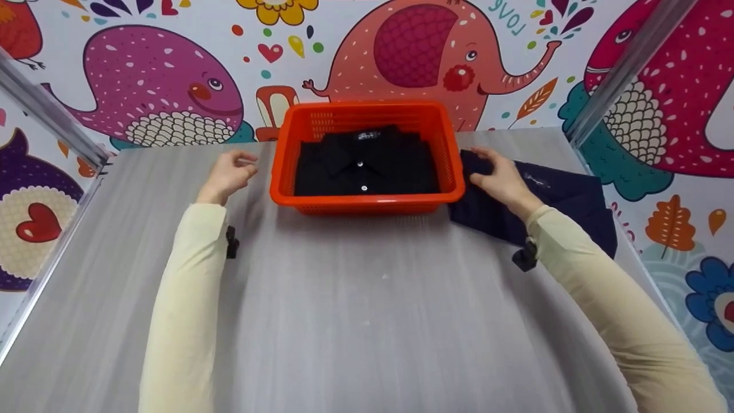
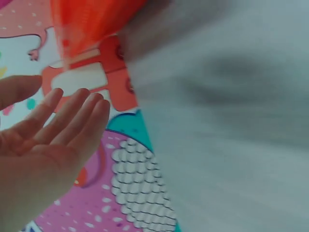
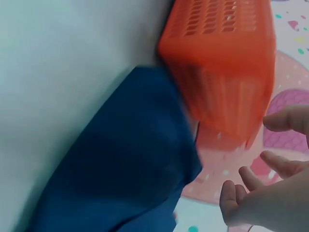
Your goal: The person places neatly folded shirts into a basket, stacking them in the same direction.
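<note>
An orange plastic basket (image 1: 367, 199) stands at the back of the table against the wall. Inside it lies a folded black shirt (image 1: 395, 166) with its collar and white buttons facing up. My left hand (image 1: 225, 178) is held in the air to the basket's left, apart from it; the left wrist view shows its fingers extended and the palm bare. On the other side, my right hand (image 1: 504, 182) hovers over a folded navy garment (image 1: 565, 195) beside the basket. In the right wrist view its fingers (image 3: 285, 166) are loosely bent, with nothing between them.
The grey wood-grain table (image 1: 344, 310) stretches from the basket toward me. Behind it rises a wall (image 1: 269, 74) printed with cartoon animals. Metal posts (image 1: 625, 74) stand at the back corners. The navy garment reaches close to the table's right edge.
</note>
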The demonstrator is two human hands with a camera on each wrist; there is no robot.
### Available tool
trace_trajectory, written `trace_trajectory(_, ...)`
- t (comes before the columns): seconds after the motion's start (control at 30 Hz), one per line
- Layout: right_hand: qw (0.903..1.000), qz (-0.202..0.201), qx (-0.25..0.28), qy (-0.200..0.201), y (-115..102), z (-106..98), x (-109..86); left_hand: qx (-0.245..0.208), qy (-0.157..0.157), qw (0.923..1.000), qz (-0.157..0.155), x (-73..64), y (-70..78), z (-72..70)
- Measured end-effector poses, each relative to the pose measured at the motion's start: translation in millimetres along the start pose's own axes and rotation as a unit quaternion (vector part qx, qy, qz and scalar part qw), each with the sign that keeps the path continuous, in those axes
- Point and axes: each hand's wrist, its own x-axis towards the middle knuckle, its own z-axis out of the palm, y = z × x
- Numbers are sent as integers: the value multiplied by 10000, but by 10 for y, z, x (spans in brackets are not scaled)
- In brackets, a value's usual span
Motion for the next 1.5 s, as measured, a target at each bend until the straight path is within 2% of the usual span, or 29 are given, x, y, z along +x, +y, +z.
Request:
trace_trajectory(0.17, 9998, 191, -65, 24, 194, -122, -105, -75, -165, 9992, -364, -57, -218, 11)
trace_trajectory(0.3, 9997, 236, -99, -24, 341, -188, -220, -122, -259, 9986, -451, -115, -355, 34)
trace_trajectory(0.47, 9995, 265, -117, -92, 509, -257, -401, 141, -289, 9991, -279, -199, -514, 57)
trace_trajectory(0.6, 9993, 314, -183, -81, 618, -324, -533, 389, -300, 9988, -79, -279, -565, 102)
trace_trajectory(0.73, 9992, 284, -265, -90, 708, -410, -655, 528, -263, 9981, 183, -353, -569, 194)
trace_trajectory(0.93, 9975, 228, -654, 151, 862, -567, -839, 657, -399, 9943, 733, -447, -517, 437)
trace_trajectory(1.07, 9949, 381, -864, 344, 1012, -670, -922, 1166, -281, 9882, 956, -506, -422, 593)
trace_trajectory(1.13, 9936, 546, -904, 390, 1093, -730, -955, 1503, -133, 9842, 928, -539, -367, 651)
trace_trajectory(1.23, 9914, 852, -888, 450, 1203, -814, -996, 1843, -133, 9801, 725, -597, -292, 723)
trace_trajectory(1.37, 9865, 1337, -818, 468, 1318, -908, -1048, 2025, -462, 9769, 506, -661, -226, 826)
trace_trajectory(1.5, 9828, 1714, -535, 438, 1395, -1006, -1106, 2114, -775, 9730, 505, -704, -172, 945)
